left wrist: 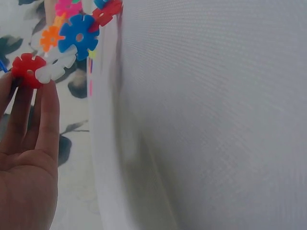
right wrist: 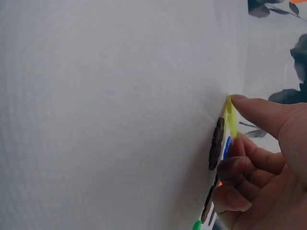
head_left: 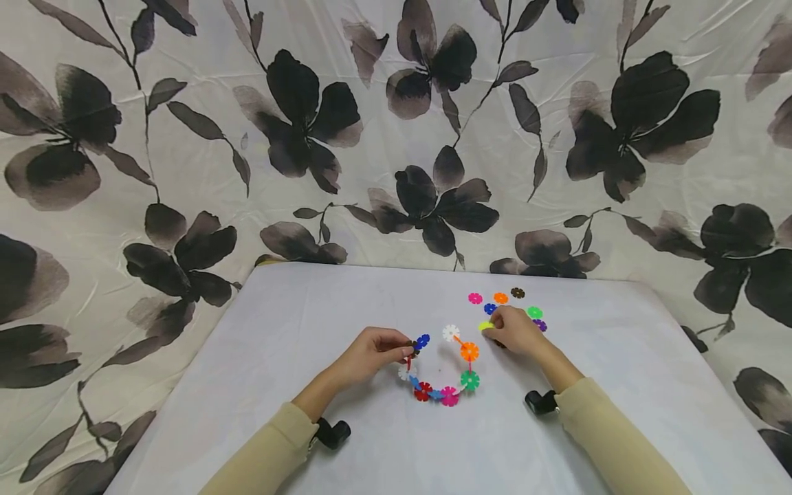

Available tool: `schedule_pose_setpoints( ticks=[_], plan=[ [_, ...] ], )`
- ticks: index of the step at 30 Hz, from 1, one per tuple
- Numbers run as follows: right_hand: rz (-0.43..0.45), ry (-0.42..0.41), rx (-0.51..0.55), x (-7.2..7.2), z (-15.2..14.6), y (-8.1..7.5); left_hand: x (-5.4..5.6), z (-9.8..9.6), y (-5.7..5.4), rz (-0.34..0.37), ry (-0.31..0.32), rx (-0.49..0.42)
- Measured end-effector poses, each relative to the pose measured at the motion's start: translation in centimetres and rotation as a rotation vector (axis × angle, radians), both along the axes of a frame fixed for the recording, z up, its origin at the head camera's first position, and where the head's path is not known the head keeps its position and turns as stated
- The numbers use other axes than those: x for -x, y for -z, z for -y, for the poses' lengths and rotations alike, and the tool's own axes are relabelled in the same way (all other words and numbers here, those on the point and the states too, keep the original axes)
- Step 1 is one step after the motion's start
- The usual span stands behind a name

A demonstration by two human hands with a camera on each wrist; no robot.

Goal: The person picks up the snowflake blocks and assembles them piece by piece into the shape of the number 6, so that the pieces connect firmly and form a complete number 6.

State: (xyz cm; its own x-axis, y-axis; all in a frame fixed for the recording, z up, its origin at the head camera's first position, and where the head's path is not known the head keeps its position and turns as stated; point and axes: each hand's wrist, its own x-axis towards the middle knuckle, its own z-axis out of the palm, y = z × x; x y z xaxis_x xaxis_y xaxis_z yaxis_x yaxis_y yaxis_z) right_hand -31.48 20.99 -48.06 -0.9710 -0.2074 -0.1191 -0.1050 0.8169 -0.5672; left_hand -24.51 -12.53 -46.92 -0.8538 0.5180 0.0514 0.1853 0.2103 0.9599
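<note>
A curved chain of interlocking plastic snowflake discs, with a green disc point(head_left: 469, 380) on its right side, stands in front of me. My left hand point(head_left: 371, 354) pinches the chain near its left end, by a brown disc just below the blue end disc point(head_left: 423, 342). In the left wrist view, those fingertips are at a red disc point(left wrist: 28, 70), linked to a white disc point(left wrist: 56, 64). A white disc point(head_left: 451, 333) forms the chain's other end. Farther right, my right hand point(head_left: 518, 331) pinches a yellow snowflake disc point(right wrist: 232, 117) between thumb and fingers, close over the table.
Loose discs lie around my right hand at the back right: pink point(head_left: 475, 298), orange point(head_left: 500, 298), brown point(head_left: 518, 293), green point(head_left: 535, 313) and purple point(head_left: 540, 325) among them. A white cloth covers the table point(head_left: 247, 357). Behind it hangs a floral curtain point(head_left: 371, 158).
</note>
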Motion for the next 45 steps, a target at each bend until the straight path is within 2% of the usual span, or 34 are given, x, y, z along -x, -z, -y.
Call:
schedule_pose_setpoints(
  ticks=[3,5,9,11,15,18,24,30,38,45],
  plan=[
    [-0.003,0.002,0.053,0.1,-0.2,-0.2,0.0,0.0,-0.1,0.003,-0.002,0.003],
    [-0.040,-0.020,0.095,-0.1,-0.2,-0.6,0.0,0.0,-0.1,0.007,-0.003,0.002],
    [-0.164,-0.119,0.188,-1.2,0.3,-2.1,0.0,-0.1,0.1,0.012,0.001,0.003],
    [-0.193,-0.182,0.250,-2.0,0.9,-3.2,0.0,-0.1,0.1,0.017,0.004,0.004],
    [-0.166,-0.300,0.334,-3.4,2.3,-5.1,0.0,-0.1,0.0,0.016,0.000,0.001],
    [-0.124,-0.374,0.357,-3.9,3.2,-5.9,0.0,-0.1,-0.1,0.013,-0.007,0.004],
    [-0.052,-0.453,0.373,-4.0,4.2,-5.9,-0.1,0.0,-0.2,0.021,-0.022,0.023],
    [-0.068,-0.486,0.374,-4.0,4.8,-6.1,-0.2,0.1,-0.4,0.019,-0.020,0.018],
    [-0.028,-0.532,0.401,-3.9,4.9,-6.3,-0.1,0.0,-0.2,0.024,-0.019,0.010],
    [-0.034,-0.562,0.408,-3.8,5.2,-6.3,-0.1,0.0,-0.1,0.027,-0.022,0.010]
  ],
)
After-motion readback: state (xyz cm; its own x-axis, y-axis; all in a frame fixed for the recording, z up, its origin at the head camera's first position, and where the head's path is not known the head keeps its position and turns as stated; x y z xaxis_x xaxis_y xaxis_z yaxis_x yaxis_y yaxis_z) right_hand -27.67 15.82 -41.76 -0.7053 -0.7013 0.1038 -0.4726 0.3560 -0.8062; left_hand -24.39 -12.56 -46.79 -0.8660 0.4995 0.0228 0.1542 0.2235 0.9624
